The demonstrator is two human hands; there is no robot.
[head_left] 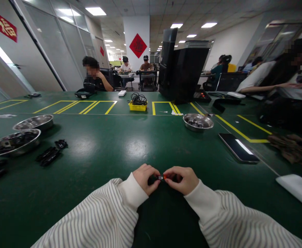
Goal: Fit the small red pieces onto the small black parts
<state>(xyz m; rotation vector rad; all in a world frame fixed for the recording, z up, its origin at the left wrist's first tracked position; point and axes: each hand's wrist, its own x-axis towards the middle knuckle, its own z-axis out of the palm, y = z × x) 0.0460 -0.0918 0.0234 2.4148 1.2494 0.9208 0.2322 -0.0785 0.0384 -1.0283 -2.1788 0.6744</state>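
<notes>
Close in front of me, my left hand [147, 177] pinches one end of a small dark part [160, 177] between thumb and fingers. My right hand [183, 179] pinches the other end, where a bit of orange-red shows at the fingertips. Both hands meet over the green table [109, 151], and the fingers hide much of the part, so its kind cannot be made out. Off to the left lie several black plastic pieces [48, 155], beside a steel bowl [13, 144] filled with dark parts.
Behind that bowl stands another steel bowl [34, 122]. A third bowl [197, 123] holds shiny pieces at the right. Nearby lie a smartphone [237, 148], a white case [299, 191] and a brown cloth [292, 148]. A yellow box [137, 106] holds black cables. People sit around the table.
</notes>
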